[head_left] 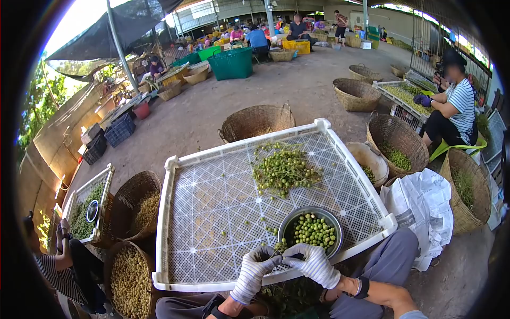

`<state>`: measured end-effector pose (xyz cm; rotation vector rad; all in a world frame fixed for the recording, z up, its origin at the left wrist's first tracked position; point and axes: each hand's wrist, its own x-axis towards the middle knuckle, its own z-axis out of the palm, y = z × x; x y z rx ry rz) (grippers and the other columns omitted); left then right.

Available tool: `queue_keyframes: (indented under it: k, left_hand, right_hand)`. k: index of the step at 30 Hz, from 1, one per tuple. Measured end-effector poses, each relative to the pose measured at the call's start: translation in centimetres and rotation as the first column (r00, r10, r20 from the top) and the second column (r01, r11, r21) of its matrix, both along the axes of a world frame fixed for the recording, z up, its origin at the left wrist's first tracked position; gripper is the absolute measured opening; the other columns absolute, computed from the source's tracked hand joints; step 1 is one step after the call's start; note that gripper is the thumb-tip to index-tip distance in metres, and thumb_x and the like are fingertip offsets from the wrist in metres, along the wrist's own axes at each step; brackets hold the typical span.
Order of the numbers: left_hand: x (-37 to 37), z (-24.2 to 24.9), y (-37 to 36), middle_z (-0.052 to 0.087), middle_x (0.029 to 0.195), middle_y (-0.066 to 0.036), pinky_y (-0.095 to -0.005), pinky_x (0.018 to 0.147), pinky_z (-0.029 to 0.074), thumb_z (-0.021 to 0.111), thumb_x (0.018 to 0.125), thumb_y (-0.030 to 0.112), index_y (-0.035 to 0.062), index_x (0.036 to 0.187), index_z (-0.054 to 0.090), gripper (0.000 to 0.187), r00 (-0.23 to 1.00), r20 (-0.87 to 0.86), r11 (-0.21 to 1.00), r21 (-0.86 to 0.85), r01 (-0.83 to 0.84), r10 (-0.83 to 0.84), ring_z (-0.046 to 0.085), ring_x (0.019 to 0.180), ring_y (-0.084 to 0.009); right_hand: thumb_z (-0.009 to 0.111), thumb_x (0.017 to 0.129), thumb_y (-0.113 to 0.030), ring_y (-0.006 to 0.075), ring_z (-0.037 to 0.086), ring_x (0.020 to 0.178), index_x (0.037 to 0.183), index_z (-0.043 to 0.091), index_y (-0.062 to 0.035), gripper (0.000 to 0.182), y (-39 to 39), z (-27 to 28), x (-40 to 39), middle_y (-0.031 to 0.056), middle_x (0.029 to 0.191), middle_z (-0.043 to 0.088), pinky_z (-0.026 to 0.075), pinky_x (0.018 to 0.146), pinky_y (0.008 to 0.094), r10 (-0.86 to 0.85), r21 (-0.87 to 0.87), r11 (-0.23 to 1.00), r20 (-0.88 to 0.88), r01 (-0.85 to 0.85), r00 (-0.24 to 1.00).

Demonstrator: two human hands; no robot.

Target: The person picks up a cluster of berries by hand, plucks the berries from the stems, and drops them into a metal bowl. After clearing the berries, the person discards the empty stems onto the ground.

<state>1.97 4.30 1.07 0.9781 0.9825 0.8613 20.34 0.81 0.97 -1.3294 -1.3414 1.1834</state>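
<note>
In the head view, my left hand (252, 271) and my right hand (313, 264), both in striped white-and-grey gloves, meet at the front edge of a white mesh tray (212, 212). Fingers of both pinch together around a small sprig of green berries (280, 246); exactly what the right fingertips grip is partly hidden. Just beyond the right hand, a metal bowl (340, 242) sits on the tray, holding loose round green berries (313, 231). Farther back on the mesh lies a heap of berries still on thin stems (284, 170). Several loose berries are scattered left of the bowl.
Wicker baskets stand around the tray: one behind it (255, 119), one with pale fruit at left (125, 271), another at right (396, 133). A white sack (425, 207) lies by my right knee. Co-workers sit at trays on both sides (462, 101) (58, 266).
</note>
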Motion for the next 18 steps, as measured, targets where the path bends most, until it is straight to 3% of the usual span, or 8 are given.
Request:
queue_keyframes:
  k: [4,6,10,16,18]
  left_hand:
    - [0.2,0.2,0.0,0.064,0.078,0.003,-0.0186,0.058,0.042,0.076,0.083,0.009,0.0063,0.092,0.066,0.014,1.000,-0.007,1.000,-0.012,-0.001,0.001,0.054,0.064,-0.0028]
    - [0.4,0.2,-0.1,0.064,0.077,0.004,-0.0186,0.057,0.042,0.076,0.082,0.009,0.0066,0.092,0.066,0.014,1.000,0.008,1.000,0.016,-0.012,0.012,0.054,0.064,-0.0027]
    - [0.2,-0.1,0.0,0.064,0.077,0.004,-0.0183,0.055,0.040,0.076,0.082,0.008,0.0068,0.093,0.066,0.014,0.999,0.028,1.000,0.002,-0.018,0.018,0.051,0.062,-0.0020]
    - [-0.1,0.4,0.4,0.061,0.073,0.004,-0.0179,0.050,0.033,0.073,0.087,0.015,0.0041,0.096,0.067,0.015,1.000,0.007,0.992,-0.128,-0.019,0.020,0.044,0.055,-0.0015]
    - [-0.5,0.6,0.6,0.056,0.067,0.004,-0.0178,0.046,0.029,0.069,0.091,0.021,0.0028,0.098,0.066,0.019,0.992,0.085,0.974,-0.212,-0.075,0.095,0.039,0.051,-0.0016]
  right_hand:
    - [0.074,0.081,-0.001,0.0102,0.065,0.083,0.098,0.070,0.0019,0.018,0.3,-1.6,0.0,0.0053,0.091,0.070,0.052,0.075,0.0255,0.011,0.038,0.999,-0.053,-0.009,0.999]
    - [0.076,0.080,-0.007,0.0151,0.066,0.079,0.095,0.070,-0.0007,0.018,0.4,-2.1,0.1,0.0084,0.089,0.070,0.052,0.073,0.0282,0.010,0.167,0.986,-0.058,0.000,0.998]
    - [0.076,0.081,-0.006,0.0142,0.066,0.079,0.096,0.070,-0.0004,0.017,0.3,-2.4,0.0,0.0079,0.089,0.070,0.052,0.074,0.0278,0.022,0.163,0.987,-0.083,-0.008,0.996]
    - [0.075,0.081,-0.004,0.0144,0.065,0.082,0.096,0.069,0.0008,0.017,0.5,-0.7,0.5,0.0100,0.090,0.069,0.052,0.075,0.0280,0.049,0.171,0.985,-0.114,-0.028,0.992]
    - [0.076,0.080,-0.004,0.0161,0.065,0.083,0.096,0.068,0.0009,0.019,1.0,0.5,1.4,0.0107,0.091,0.068,0.052,0.076,0.0289,-0.033,0.275,0.961,-0.018,0.036,0.999]
